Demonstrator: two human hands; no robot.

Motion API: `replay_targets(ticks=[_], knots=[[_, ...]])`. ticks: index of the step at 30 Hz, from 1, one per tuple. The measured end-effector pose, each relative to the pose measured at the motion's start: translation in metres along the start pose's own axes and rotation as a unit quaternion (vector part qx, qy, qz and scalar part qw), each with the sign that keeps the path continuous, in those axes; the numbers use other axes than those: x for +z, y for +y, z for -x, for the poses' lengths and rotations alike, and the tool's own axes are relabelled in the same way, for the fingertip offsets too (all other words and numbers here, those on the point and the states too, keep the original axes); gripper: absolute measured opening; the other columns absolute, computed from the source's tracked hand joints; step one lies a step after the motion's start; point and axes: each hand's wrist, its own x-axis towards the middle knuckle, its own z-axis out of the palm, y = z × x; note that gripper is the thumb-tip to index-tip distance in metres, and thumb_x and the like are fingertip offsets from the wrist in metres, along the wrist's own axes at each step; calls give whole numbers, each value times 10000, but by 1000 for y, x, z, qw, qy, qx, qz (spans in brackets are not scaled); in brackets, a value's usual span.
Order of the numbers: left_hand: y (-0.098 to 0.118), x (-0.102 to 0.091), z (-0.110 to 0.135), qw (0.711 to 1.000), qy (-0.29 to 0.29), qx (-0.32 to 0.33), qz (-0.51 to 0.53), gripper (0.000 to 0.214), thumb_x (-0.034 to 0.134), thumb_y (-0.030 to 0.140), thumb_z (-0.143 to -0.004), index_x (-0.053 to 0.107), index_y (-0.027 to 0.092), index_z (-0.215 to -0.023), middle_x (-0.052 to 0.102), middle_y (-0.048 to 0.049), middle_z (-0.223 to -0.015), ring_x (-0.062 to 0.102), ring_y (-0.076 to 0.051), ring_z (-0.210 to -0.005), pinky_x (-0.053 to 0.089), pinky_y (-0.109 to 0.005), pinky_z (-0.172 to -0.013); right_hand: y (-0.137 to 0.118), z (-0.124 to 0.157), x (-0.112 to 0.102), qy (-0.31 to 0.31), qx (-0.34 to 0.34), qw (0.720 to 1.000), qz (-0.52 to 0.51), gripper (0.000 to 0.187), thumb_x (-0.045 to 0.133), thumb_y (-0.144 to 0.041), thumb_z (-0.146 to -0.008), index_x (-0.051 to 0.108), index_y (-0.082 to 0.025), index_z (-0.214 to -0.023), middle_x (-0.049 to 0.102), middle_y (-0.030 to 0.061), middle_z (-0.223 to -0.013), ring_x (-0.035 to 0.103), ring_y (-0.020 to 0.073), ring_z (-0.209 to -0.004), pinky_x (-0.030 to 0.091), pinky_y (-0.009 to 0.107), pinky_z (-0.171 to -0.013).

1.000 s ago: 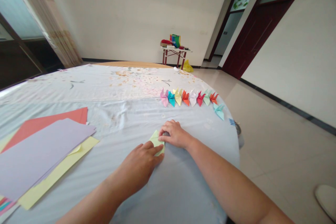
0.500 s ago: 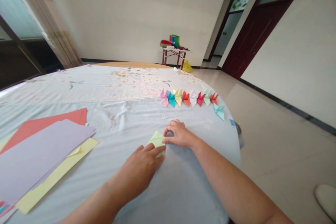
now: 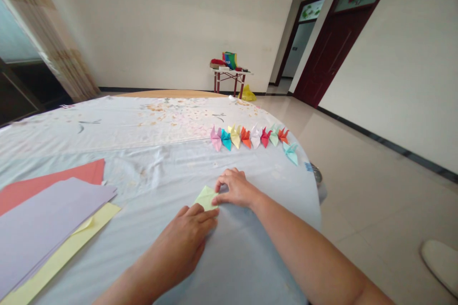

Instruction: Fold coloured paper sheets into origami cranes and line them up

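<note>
A small piece of folded pale green paper (image 3: 206, 198) lies on the cloth, its near part covered by fingers. My left hand (image 3: 191, 233) holds it from the near side, with the fingers pressed over its lower edge. At the right corner of the paper, my right hand (image 3: 234, 188) pinches between thumb and index finger, its other fingers curled. Beyond the hands stands a row of several folded paper cranes (image 3: 245, 137) in different colours. One light blue paper crane (image 3: 290, 153) sits nearer, at the row's right end.
Sheets of purple paper (image 3: 46, 219), red paper (image 3: 82, 174) and yellow paper (image 3: 102, 217) are stacked at the left on the round table's cloth (image 3: 150, 248). A small side table (image 3: 232, 72) with a colourful bag stands by the wall. At right is a dark red door (image 3: 332, 43).
The view has shifted slightly, so everything sits a little further left and lower. Both hands stay on the green paper; less of it shows beneath my left fingers.
</note>
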Motion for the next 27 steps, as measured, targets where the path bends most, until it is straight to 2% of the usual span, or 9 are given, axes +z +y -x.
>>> replay_targets(ticks=[4, 8, 12, 17, 22, 24, 27], knots=[[-1, 1, 1, 1000, -1, 2, -3, 488, 399, 23, -696, 512, 274, -1099, 517, 10, -1273, 460, -204, -1054, 354, -406, -895, 5, -5, 0, 29, 31, 999, -23, 232, 706, -441, -639, 667, -219, -694, 573, 4, -740, 489, 168, -823, 326, 278, -736], [0, -1, 1, 1000, -6, 4, -11, 470, 394, 27, -699, 528, 271, -1078, 518, 12, -1276, 468, -211, -1044, 370, -400, -884, 6, -6, 0, 52, 42, 996, -54, 201, 705, -390, -654, 655, -195, -667, 587, -5, -696, 507, 144, -753, 336, 246, -688], [0, -4, 1, 1000, -6, 8, -25, 457, 394, 36, -711, 531, 280, -1073, 524, 28, -1271, 485, -208, -1015, 393, -393, -868, 3, -1, -2, 76, 33, 994, -69, 237, 680, -431, -675, 651, -196, -689, 603, 0, -721, 501, 150, -787, 326, 261, -720], [1, -5, 2, 998, -7, 23, -53, 477, 408, 40, -702, 524, 269, -1105, 521, 7, -1276, 498, -213, -1009, 419, -390, -853, -1, 3, 1, 28, 10, 999, -17, 327, 694, -532, -604, 658, -219, -695, 588, 5, -769, 468, 179, -856, 275, 307, -762], [9, -9, 6, 997, -21, 28, -68, 438, 423, 60, -706, 578, 270, -1058, 527, -14, -1269, 505, -233, -1031, 434, -420, -853, 0, 3, 3, 22, 11, 1000, -8, 347, 671, -554, -619, 653, -220, -713, 574, 6, -782, 455, 182, -864, 261, 307, -757], [9, -11, 8, 998, -17, 27, -55, 409, 436, 73, -710, 606, 281, -1017, 536, -5, -1258, 507, -233, -1043, 432, -423, -866, 0, 3, 3, 21, 10, 1000, -7, 350, 668, -554, -623, 652, -217, -717, 569, 8, -781, 454, 183, -863, 261, 306, -754], [-1, -15, 11, 999, -14, 35, 0, 338, 451, 113, -743, 644, 315, -933, 588, 30, -1183, 524, -195, -1044, 436, -361, -881, 0, 4, 2, 21, 11, 1000, -3, 351, 660, -555, -633, 653, -215, -721, 561, 14, -782, 451, 184, -865, 265, 305, -751]])
